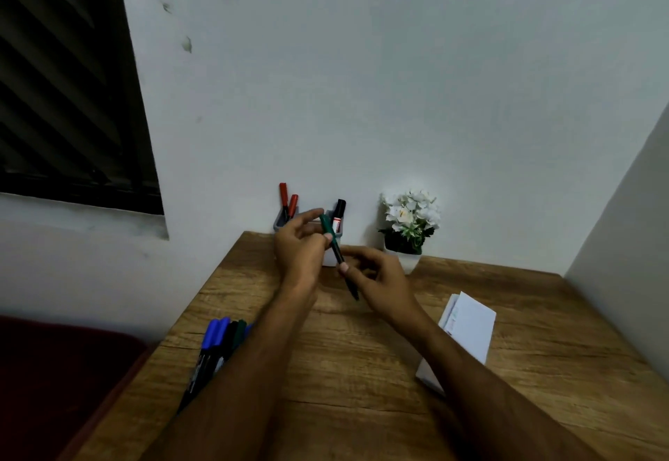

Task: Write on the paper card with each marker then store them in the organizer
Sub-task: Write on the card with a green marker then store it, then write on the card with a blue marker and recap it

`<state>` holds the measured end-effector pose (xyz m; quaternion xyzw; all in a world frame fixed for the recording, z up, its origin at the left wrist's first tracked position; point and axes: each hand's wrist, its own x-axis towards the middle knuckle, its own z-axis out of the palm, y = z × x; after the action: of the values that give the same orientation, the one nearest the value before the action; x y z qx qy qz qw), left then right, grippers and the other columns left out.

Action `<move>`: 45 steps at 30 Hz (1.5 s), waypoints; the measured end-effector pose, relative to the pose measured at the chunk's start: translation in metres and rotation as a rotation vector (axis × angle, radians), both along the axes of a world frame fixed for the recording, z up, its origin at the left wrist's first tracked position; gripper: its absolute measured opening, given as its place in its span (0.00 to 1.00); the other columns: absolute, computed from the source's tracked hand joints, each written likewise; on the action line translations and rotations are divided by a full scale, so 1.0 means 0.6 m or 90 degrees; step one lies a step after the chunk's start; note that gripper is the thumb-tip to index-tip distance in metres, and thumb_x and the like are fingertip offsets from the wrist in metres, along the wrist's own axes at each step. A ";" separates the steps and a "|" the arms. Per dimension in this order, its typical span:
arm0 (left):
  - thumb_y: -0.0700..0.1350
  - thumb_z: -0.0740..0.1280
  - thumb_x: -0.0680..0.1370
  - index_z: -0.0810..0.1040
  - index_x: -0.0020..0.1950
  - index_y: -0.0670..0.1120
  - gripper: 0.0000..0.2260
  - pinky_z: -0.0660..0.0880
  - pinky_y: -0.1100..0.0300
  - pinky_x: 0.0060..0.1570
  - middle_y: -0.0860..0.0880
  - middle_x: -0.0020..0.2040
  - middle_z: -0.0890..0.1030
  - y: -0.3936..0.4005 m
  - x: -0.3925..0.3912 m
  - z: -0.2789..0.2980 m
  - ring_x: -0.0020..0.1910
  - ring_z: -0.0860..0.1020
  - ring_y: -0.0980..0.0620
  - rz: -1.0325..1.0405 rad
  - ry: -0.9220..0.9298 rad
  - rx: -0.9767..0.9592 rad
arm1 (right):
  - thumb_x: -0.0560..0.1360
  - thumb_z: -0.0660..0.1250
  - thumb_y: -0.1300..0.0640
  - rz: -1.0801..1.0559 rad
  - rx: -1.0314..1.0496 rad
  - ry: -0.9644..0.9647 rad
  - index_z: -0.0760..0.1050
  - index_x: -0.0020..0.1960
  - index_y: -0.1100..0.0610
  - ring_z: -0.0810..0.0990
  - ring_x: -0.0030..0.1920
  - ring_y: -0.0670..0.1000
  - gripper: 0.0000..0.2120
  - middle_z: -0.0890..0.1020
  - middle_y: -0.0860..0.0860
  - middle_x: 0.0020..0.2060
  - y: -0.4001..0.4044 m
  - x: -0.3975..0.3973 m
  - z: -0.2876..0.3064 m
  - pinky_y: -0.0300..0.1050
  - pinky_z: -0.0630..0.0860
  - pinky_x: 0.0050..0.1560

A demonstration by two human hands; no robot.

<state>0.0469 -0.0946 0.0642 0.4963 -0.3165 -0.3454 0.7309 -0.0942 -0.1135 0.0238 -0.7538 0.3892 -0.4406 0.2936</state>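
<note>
- Two hands meet on one green marker [335, 243], held in the air just in front of the organizer [331, 240]: the left hand [298, 249] pinches the capped upper end between thumb and fingers, and the right hand [376, 287] grips the dark barrel lower down.
- Its cap end points up toward the wall, its lower end down toward the table.
- Whether the cap is being pulled off or pressed on I cannot tell.
- Standing in the organizer are two red markers [287, 200] on the left and a black marker [338, 211] on the right.
- More markers [217, 345], blue and dark ones, lie in a bunch at the table's left edge, partly under the left forearm.
- White paper card [467, 330] lies well to the right, partly hidden by the right forearm.
- Risk, as I judge it: the left forearm could sweep the bunched markers off the edge; an uncapped tip near the fingers could smear ink.
- Around this: a wood-grain table [362, 370], a small potted plant with white flowers [411, 221] beside the organizer, a pale wall, and a dark window at upper left.
</note>
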 end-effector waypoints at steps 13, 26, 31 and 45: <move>0.38 0.73 0.74 0.86 0.51 0.46 0.07 0.81 0.62 0.48 0.52 0.42 0.85 -0.085 0.137 0.036 0.42 0.83 0.59 0.106 -0.334 -0.015 | 0.77 0.73 0.62 -0.129 -0.100 0.004 0.87 0.54 0.59 0.87 0.42 0.47 0.08 0.89 0.53 0.45 -0.134 0.198 0.098 0.41 0.86 0.47; 0.38 0.74 0.74 0.84 0.57 0.42 0.12 0.74 0.65 0.50 0.44 0.53 0.85 -0.137 0.174 0.003 0.51 0.83 0.50 0.100 -0.423 0.150 | 0.77 0.74 0.61 -0.173 -0.023 0.150 0.84 0.40 0.63 0.83 0.38 0.50 0.08 0.85 0.56 0.37 -0.178 0.221 0.080 0.43 0.79 0.44; 0.37 0.73 0.74 0.85 0.55 0.41 0.10 0.75 0.66 0.48 0.46 0.48 0.86 -0.114 0.165 -0.007 0.47 0.83 0.51 0.123 -0.425 0.127 | 0.78 0.71 0.64 -0.167 -0.081 0.088 0.85 0.60 0.63 0.86 0.52 0.49 0.12 0.88 0.57 0.54 -0.145 0.197 0.075 0.31 0.77 0.53; 0.47 0.82 0.63 0.86 0.45 0.46 0.14 0.80 0.56 0.51 0.48 0.47 0.84 0.018 0.158 -0.046 0.47 0.81 0.50 -0.134 -0.749 0.429 | 0.74 0.74 0.64 -0.144 -0.038 0.041 0.87 0.52 0.58 0.85 0.42 0.46 0.07 0.88 0.50 0.43 -0.038 0.119 -0.008 0.44 0.84 0.50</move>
<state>0.1416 -0.0836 0.0366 0.7683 -0.5826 -0.1675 0.2054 -0.0226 -0.1363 0.0188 -0.7274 0.4676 -0.4577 0.2067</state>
